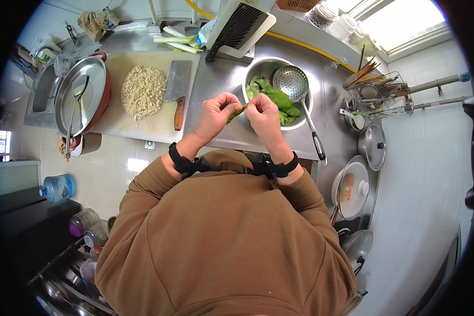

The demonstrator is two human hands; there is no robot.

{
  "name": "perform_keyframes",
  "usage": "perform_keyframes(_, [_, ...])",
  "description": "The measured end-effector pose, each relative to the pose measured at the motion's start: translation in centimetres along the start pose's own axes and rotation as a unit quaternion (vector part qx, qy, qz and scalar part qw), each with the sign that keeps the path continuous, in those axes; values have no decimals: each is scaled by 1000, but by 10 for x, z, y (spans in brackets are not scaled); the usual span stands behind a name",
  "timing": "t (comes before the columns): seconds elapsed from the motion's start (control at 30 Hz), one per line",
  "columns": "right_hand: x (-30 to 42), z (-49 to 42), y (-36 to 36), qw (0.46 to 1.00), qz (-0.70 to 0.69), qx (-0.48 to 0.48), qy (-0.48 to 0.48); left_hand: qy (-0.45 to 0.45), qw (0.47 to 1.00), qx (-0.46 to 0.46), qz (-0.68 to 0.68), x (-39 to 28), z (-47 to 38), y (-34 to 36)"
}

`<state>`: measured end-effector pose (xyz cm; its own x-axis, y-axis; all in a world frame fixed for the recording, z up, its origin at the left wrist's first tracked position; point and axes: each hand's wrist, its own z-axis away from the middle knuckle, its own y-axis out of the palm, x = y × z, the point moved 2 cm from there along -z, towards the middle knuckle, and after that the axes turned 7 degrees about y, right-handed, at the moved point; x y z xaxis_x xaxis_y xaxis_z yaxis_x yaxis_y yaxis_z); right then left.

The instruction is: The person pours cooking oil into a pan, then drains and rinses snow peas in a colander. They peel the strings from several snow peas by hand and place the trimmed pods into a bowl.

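A small green vegetable piece [236, 113] stretches between my two hands, near the bowl's left rim. My left hand [218, 115] pinches one end of it between thumb and fingers. At the other end, my right hand [264, 120] grips it with curled fingertips. Partly behind my right hand is a stainless steel bowl [300, 123], holding flat green vegetables [284, 103] that could be pods or leaves. A perforated steel skimmer [290, 82] rests in the bowl, its black-tipped handle [318, 146] over the near rim.
Left of my hands lies a cutting board [142, 132] with a chopped pale heap [143, 93] and a cleaver [178, 81]. A red-sided pan [93, 93] overhangs the counter's front. Scallions [177, 39] and a knife rack [237, 29] are at the back; lidded pans [353, 187] line the right.
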<state>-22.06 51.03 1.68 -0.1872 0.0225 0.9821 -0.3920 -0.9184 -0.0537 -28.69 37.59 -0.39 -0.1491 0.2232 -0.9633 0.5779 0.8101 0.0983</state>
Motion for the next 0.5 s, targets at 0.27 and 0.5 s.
perform_keyframes(0.27, [14, 12, -10, 984, -140, 108, -9, -148, 931, -82, 323, 13, -13, -23])
perform_keyframes(0.5, [13, 10, -10, 944, -264, 152, 129, -130, 940, -56, 310, 4, -11, -18])
